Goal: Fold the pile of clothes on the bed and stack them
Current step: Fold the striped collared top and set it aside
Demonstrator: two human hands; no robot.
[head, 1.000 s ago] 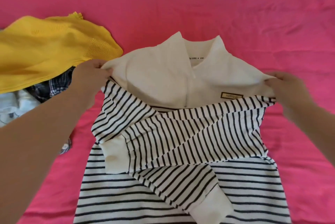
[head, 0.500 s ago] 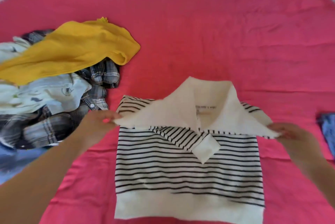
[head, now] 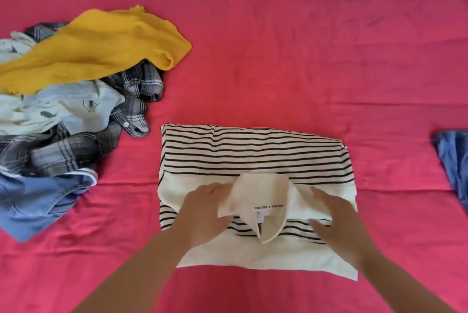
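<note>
Okay, bed (head: 291,41): pink sheet, carried everything. No finished stack showed on it, so stacking looked not yet started.
Pile (head: 76,110): left side of the bed, well apart from the striped shirt. Yellow top (head: 101,44) lay over plaid shirt (head: 136,84), pale shirt (head: 65,107) and denim piece (head: 38,198), all crumpled. Judged most of the task was left. Looked the same as 0.5 s back.
Striped shirt (head: 253,155): centre of the bed, just in front of the person, down to a flat rectangle with sleeves out of sight. Fold looked near done; tidy-up and placing remained. 0.5 s back its top half was lifted by the shoulder corners with one cuff showing; that half had since been laid over the body.
Blue cloth (head: 453,160): right edge, cut off by the frame; couldn't tell whether it was folded.
Right hand (head: 336,221): fingers spread, flat on the shirt right of the collar, holding nothing; blurred. Earlier it pinched the right shoulder corner.
Left hand (head: 205,214): on the shirt at the collar's left flap, fingertips hidden under it; couldn't tell pinch from press. Earlier it gripped the left corner.
Collar (head: 263,201): cream, on top, between the hands, label up.
</note>
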